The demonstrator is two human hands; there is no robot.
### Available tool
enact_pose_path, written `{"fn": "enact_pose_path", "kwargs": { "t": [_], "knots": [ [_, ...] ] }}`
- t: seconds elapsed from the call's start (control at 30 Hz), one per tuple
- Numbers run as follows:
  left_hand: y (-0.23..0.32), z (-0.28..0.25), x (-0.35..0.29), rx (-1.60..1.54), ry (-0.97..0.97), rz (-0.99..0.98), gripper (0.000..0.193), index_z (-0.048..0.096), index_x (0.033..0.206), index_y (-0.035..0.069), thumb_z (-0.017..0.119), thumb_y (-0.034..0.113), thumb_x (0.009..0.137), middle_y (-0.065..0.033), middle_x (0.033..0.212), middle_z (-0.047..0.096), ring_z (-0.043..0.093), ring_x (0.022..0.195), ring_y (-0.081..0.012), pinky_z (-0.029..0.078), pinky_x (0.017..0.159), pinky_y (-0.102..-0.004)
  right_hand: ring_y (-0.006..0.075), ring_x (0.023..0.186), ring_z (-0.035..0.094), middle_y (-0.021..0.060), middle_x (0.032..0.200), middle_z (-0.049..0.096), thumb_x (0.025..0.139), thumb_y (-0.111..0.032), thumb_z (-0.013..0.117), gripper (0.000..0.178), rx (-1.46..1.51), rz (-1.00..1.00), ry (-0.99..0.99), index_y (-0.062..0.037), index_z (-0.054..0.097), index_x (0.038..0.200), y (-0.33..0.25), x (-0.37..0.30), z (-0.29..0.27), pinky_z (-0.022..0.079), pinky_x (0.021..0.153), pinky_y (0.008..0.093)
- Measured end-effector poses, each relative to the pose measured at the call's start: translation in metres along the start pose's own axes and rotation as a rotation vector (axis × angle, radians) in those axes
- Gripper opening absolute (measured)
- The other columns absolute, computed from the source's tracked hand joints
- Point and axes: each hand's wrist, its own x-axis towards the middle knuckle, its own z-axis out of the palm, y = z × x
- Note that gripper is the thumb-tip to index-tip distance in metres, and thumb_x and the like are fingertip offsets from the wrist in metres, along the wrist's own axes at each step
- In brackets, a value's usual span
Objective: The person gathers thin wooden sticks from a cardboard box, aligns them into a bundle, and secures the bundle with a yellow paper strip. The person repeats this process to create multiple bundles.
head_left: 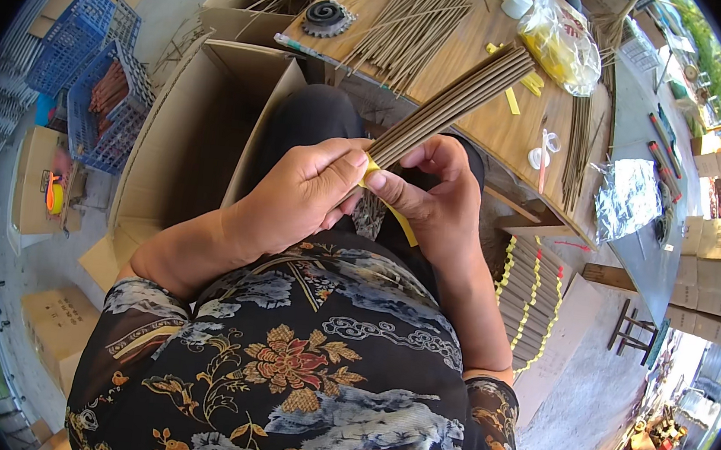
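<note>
A bundle of thin brown incense sticks slants up and to the right in front of my chest. My left hand is closed around its lower part, the thumb pressing on a yellow paper strip that crosses the sticks. Thumb and fingers of my right hand pinch the strip at the bundle's right side, and its loose tail hangs below that thumb. The lower end of the bundle is mostly hidden behind my left hand.
An open cardboard box stands at my left knee. Ahead, the wooden table bears loose sticks, a plastic bag of yellow strips and a dark coiled object. Banded bundles lie at right; blue crates at left.
</note>
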Motion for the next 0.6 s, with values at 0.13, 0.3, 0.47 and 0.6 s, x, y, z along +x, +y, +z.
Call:
{"fn": "enact_pose_path", "kwargs": {
  "t": [0.13,0.3,0.47,0.6],
  "knots": [
    [-0.001,0.002,-0.002,0.187,0.027,0.107,0.039,0.042,0.123,-0.001,0.034,0.025,0.096,-0.0006,0.069,0.048,0.04,0.053,-0.0029,0.035,0.047,-0.015,0.0204,0.059,0.049,0.007,0.059,0.05,0.07,-0.021,0.072,0.027,-0.161,0.057,0.057,-0.0013,0.055,0.064,-0.014,-0.009,0.003,0.04,0.054,0.0299],
    [-0.006,0.008,-0.002,0.29,0.054,0.285,0.038,0.041,0.124,-0.002,0.035,0.023,0.095,0.0008,0.074,0.049,0.043,0.061,-0.0031,0.038,0.051,-0.0158,0.0129,0.053,0.047,0.006,0.058,0.052,0.079,-0.018,0.064,0.019,-0.036,0.095,-0.009,0.001,0.062,0.075,-0.03,-0.015,0.004,0.039,0.05,0.0268],
    [-0.006,0.012,-0.003,0.3,0.036,0.314,0.039,0.041,0.124,-0.002,0.035,0.023,0.095,0.0009,0.074,0.049,0.043,0.062,-0.0032,0.038,0.051,-0.0163,0.0064,0.058,0.043,0.0031,0.06,0.052,0.083,-0.016,0.06,0.021,0.194,0.193,-0.088,0.003,0.06,0.077,-0.026,-0.019,0.004,0.039,0.053,0.024],
    [-0.008,0.012,-0.003,0.292,0.028,0.292,0.039,0.041,0.125,-0.002,0.035,0.023,0.095,0.0008,0.071,0.047,0.042,0.059,-0.0033,0.037,0.05,-0.0159,0.0091,0.065,0.05,0.0044,0.071,0.056,0.086,-0.016,0.056,0.02,0.149,0.124,-0.119,0.0035,0.056,0.08,-0.018,-0.021,0.006,0.041,0.06,0.0218]
  ]
}}
